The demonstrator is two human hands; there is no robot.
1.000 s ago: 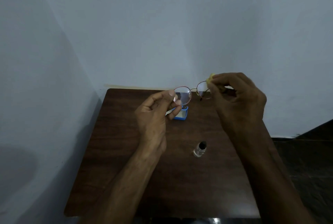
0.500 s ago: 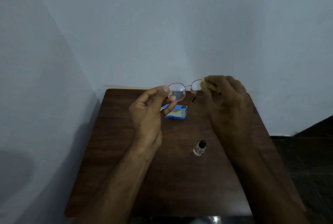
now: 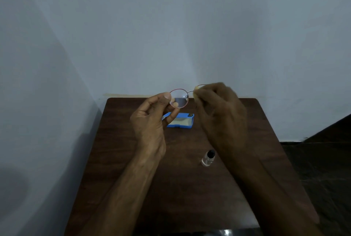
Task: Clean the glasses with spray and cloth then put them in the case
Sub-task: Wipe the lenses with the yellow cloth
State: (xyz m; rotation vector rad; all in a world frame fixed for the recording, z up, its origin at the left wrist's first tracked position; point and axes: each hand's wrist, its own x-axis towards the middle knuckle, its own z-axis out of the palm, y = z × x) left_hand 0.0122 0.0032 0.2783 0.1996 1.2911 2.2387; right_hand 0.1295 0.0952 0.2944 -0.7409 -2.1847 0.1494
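Item: dark brown wood-grain table (image 3: pixel 117 159), set in a corner between pale grey walls.

Item: left hand (image 3: pixel 150 121), raised above the table's far half, thumb and fingers pinched together on the outer rim of one lens.

Item: thin round wire-rimmed glasses with a reddish metal frame (image 3: pixel 179 99), held in the air between both hands, lenses roughly upright; one lens fully visible, the other mostly hidden behind the right hand.

Item: blue rectangular glasses case with a pale lining (image 3: pixel 181 121), lying open on the table below and beyond the glasses, partly behind the left fingers.

Item: small pale yellow cleaning cloth (image 3: pixel 195 92), only a corner showing, pressed against the hidden lens.

Item: right hand (image 3: pixel 218 110), fingers closed on the cloth and lens; blurred.

Item: small clear spray bottle with a black cap (image 3: pixel 208 158), standing upright on the table near the right forearm, apart from both hands.

Step in hand, by judgement: wiping a lens with the cloth. Next call, likely: finish both lenses, fold the temples, then lower the glasses into the open case.
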